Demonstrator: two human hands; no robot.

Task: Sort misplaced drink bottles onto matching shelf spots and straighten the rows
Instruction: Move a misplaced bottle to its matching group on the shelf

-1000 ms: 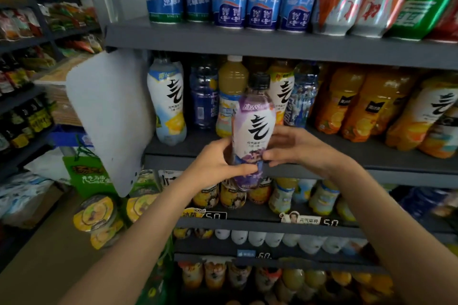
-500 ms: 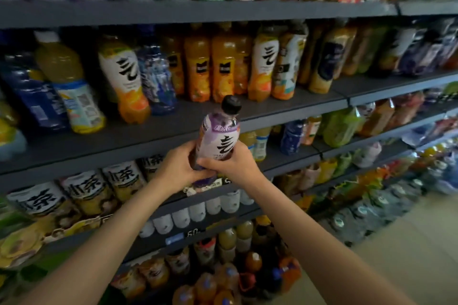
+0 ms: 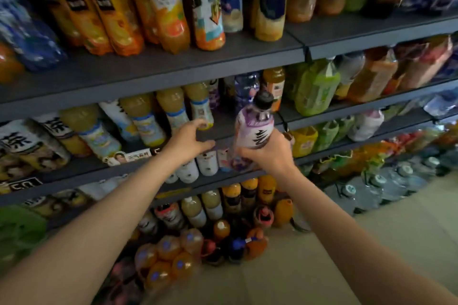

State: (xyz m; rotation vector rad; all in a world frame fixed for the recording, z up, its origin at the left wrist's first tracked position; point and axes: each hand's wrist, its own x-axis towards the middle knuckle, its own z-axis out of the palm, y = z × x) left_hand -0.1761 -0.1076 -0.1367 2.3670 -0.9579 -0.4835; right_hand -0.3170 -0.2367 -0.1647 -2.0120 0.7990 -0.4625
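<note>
Since the earlier frame the left hand (image 3: 188, 140) had let go of the purple-labelled bottle (image 3: 252, 131) and reached, fingers spread and holding nothing, to the front of the second shelf (image 3: 223, 132), just left of the bottle and close under the yellow-juice bottles (image 3: 173, 114). The right hand (image 3: 269, 153) alone gripped the bottle round its lower body, fingers closed, upright and cap up, in front of that shelf's edge and not yet set down. The step looked like placing it: next would probably come clearing a gap beside the dark purple bottles (image 3: 245, 90) behind it and sliding it in, label forward.
</note>
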